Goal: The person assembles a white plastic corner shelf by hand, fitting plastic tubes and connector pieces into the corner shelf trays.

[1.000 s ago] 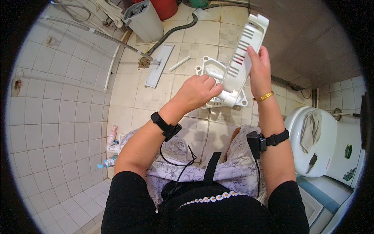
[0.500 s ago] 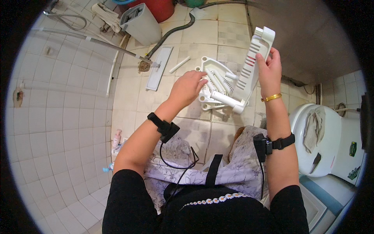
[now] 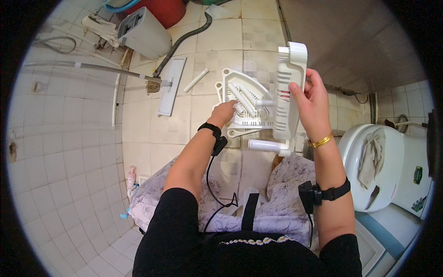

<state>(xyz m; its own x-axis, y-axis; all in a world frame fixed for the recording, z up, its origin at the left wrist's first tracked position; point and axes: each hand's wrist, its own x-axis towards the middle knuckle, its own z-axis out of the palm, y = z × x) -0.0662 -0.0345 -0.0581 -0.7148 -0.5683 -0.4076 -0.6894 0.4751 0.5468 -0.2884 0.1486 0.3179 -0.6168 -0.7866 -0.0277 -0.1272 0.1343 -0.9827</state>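
Observation:
My right hand point(image 3: 314, 104) grips a white slotted plastic shelf tier point(image 3: 285, 111) by its right edge, thumb on the slotted face. The tier stands on its side, and a white tube point(image 3: 266, 145) sticks out leftward from its lower end. My left hand point(image 3: 224, 113) reaches into the stacked white shelf tiers point(image 3: 237, 76) on the floor. Its fingers are drawn together by the loose white tubes point(image 3: 249, 94) lying there; what they pinch, if anything, I cannot make out. One more white tube point(image 3: 196, 80) lies apart on the tiles.
A flat mop point(image 3: 171, 87) lies to the left, its pole against the tiled wall. A dark hose point(image 3: 184, 39) runs past a grey bin point(image 3: 143, 32) and a red tub point(image 3: 161, 14). On the right is a white toilet point(image 3: 350, 161) with a cloth point(image 3: 371, 154) on its lid.
My right hand has brought the shelf tier lower and turned it more upright, swinging its tube toward me. My left hand has moved down among the loose tubes, fingers closing. The view has shifted slightly.

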